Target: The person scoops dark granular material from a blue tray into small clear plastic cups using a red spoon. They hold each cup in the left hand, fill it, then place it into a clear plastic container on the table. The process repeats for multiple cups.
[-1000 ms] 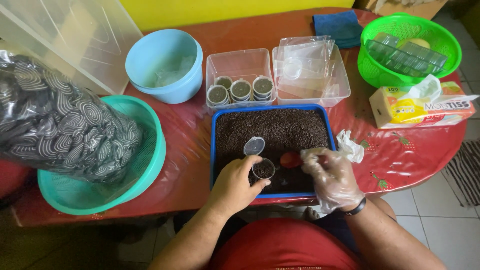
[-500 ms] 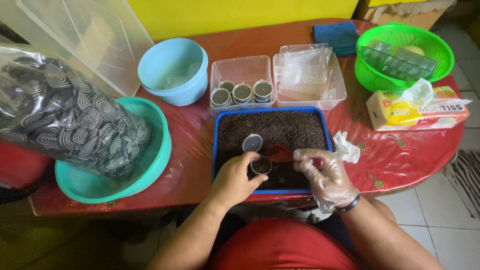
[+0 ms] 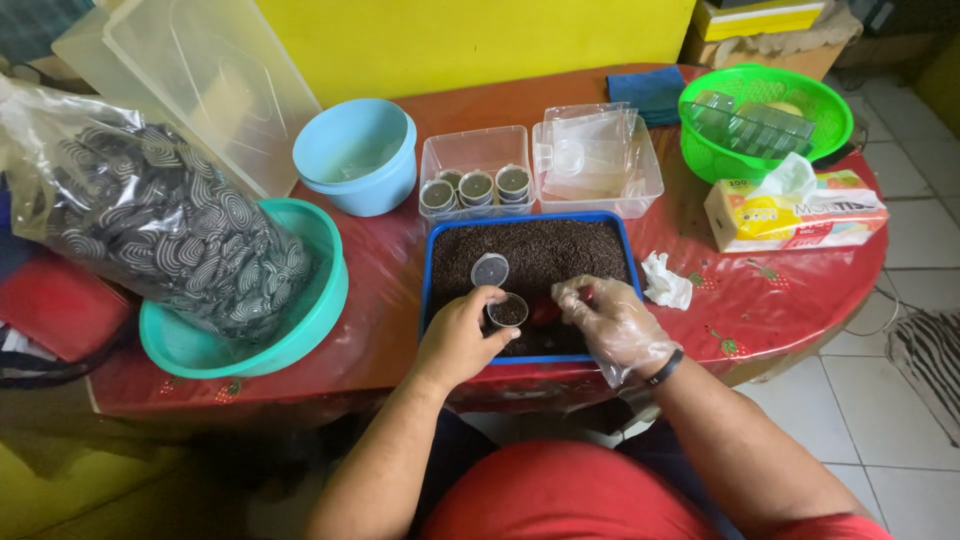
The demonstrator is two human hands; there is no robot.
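Small clear cup [image 3: 508, 312], part-filled with dark soil, sits over the near edge of the blue tray [image 3: 432, 262] of soil. Left hand [image 3: 460, 338] holds it, bare fingers [image 3: 497, 330] curled closed around its wall. Right hand [image 3: 612, 322], in a thin clear glove, hovers just right of the cup, its fingers bunched, with something red [image 3: 545, 310] lying between hand and cup; whether it grips anything cannot be told. Since a second ago the cup has stayed in the same grip; the gloved hand has lifted slightly and closed in, so filling looks ongoing. A loose round lid [image 3: 490, 269] lies on the soil. Beyond: a clear box of filled cups [image 3: 476, 186], blue bowl [image 3: 358, 156], teal basin [image 3: 320, 300] with bagged lids [image 3: 150, 220], all on the red counter [image 3: 790, 290].
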